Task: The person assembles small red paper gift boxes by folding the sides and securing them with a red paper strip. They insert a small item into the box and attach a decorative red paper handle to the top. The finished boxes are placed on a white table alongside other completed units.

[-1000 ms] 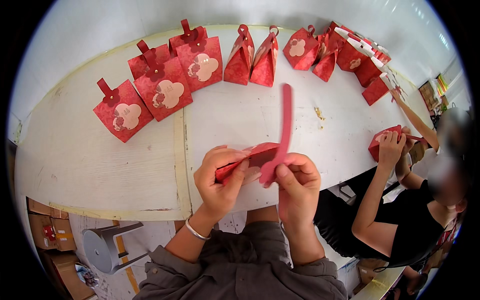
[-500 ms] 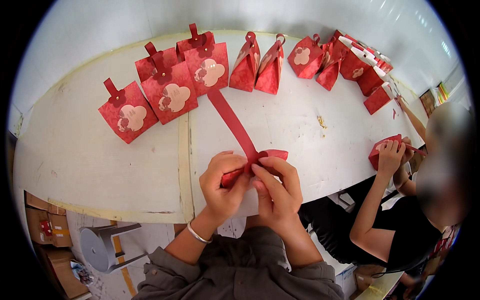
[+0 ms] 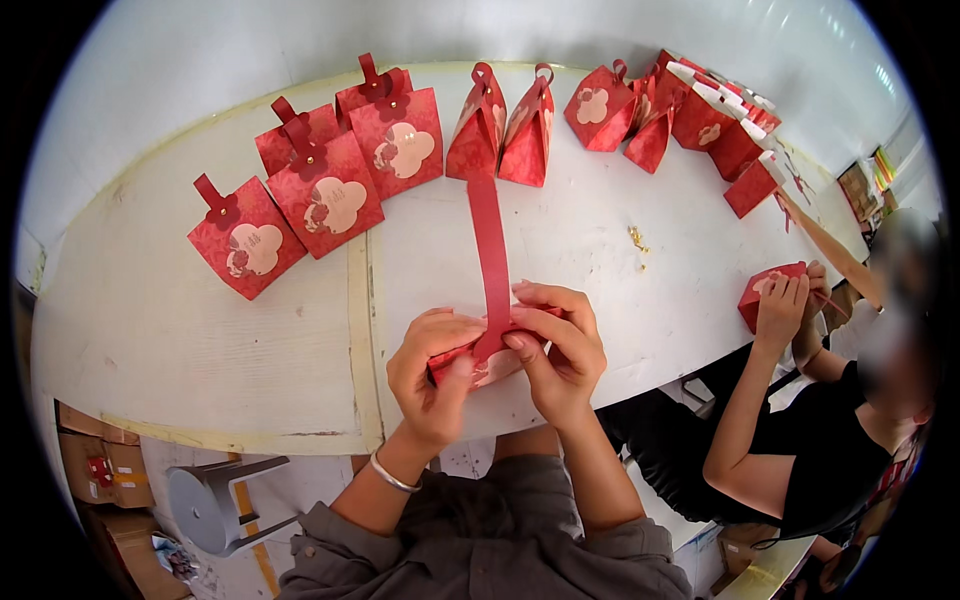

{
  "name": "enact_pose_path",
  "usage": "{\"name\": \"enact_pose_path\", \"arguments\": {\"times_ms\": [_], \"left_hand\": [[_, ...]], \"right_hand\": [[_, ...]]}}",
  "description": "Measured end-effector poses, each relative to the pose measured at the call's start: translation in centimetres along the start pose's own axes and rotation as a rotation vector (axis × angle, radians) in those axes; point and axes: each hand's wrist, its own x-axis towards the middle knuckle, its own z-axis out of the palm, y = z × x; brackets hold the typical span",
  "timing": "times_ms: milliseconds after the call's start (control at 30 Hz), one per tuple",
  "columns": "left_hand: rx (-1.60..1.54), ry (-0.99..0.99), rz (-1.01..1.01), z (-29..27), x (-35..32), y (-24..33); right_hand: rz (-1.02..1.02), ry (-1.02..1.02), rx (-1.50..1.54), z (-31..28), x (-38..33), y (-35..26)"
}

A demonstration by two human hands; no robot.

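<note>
At six o'clock, near the front edge (image 3: 220,436) of the white table (image 3: 170,340), a red gift box (image 3: 500,369) is gripped by left hand (image 3: 428,378) and right hand (image 3: 560,358). Handled boxes (image 3: 332,222) are ranged from ten to two, before the wall (image 3: 300,40); tabletop is exposed at nine.

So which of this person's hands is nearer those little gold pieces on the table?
The right hand: the little gold pieces lie beyond it and to its right. The left hand is farther away, at the left end of the red box.
</note>
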Motion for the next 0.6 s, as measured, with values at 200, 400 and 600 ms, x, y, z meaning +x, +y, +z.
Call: {"name": "enact_pose_path", "arguments": {"times_ms": [200, 400, 600], "left_hand": [[0.068, 0.021, 0.034, 0.3, -0.5, -0.6], [0.047, 0.055, -0.036, 0.7, -0.6, -0.7], [0.093, 0.103, -0.079, -0.4, -1.3, 0.0]], "right_hand": [[-0.159, -0.056, -0.121, -0.3, 0.6, 0.0], [-0.027, -0.126, -0.13, -1.1, 1.1, -0.9], [0.243, 0.263, -0.281, -8.5, 1.6, 4.9]]}}
